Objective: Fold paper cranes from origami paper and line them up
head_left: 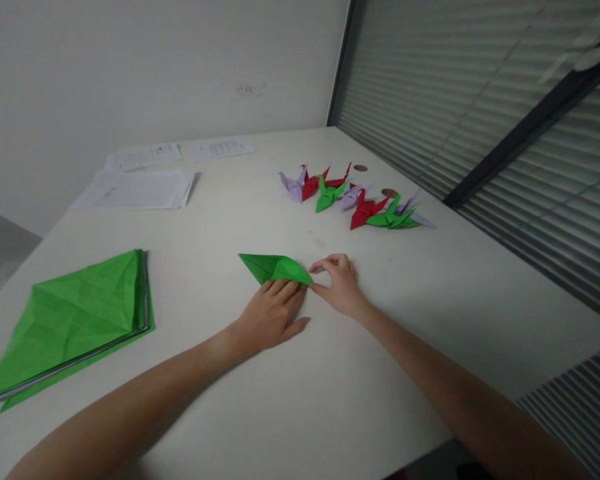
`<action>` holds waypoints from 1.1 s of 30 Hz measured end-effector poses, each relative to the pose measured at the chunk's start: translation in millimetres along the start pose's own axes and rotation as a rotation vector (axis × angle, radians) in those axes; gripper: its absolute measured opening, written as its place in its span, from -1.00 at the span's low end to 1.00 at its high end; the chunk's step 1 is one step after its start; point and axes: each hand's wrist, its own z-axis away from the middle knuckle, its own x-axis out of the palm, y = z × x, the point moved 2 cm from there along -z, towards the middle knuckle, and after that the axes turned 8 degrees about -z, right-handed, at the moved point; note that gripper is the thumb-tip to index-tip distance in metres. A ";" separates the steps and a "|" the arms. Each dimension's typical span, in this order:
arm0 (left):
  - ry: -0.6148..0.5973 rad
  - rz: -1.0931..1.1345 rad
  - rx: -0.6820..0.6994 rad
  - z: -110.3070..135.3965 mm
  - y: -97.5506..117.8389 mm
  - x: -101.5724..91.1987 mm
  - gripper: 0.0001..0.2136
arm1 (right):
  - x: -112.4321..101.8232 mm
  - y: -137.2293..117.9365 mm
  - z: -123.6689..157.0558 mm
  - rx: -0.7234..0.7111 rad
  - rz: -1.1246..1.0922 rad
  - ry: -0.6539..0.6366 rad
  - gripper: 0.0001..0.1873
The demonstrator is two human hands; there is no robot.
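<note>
A green folded sheet of origami paper (pixel 280 267), long and pointed at both ends, lies on the white table in front of me. My left hand (pixel 274 310) rests flat on its near edge, fingers stretched out over the paper and thumb apart on the table. At the right-hand point of the paper is my right hand (pixel 341 283). Its thumb and index finger curl round that tip in a pinch, while the other fingers bend loosely behind. Part of the paper's near edge is hidden under the left fingers.
To the left lies a stack of creased paper (pixel 75 300), green on top. Several finished paper cranes, such as a red crane (pixel 364 210) and a green crane (pixel 329 195), stand at the back right. Printed sheets (pixel 140 190) lie back left. Window blinds (pixel 455 107) border the right.
</note>
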 end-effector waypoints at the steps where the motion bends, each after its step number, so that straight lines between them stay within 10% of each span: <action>1: 0.003 0.004 -0.001 0.1 -0.2 0.2 -0.46 | -0.2 1.0 0.1 0.002 -0.003 0.003 -0.67; 10: 0.008 0.019 0.000 0.4 -0.9 -0.6 -0.48 | -11.0 5.5 -5.0 0.020 -0.092 -0.130 -0.38; 33: 0.035 0.067 -0.009 1.3 -1.5 -0.8 -0.47 | -19.5 -7.8 -3.8 -0.439 -0.046 -0.325 -0.73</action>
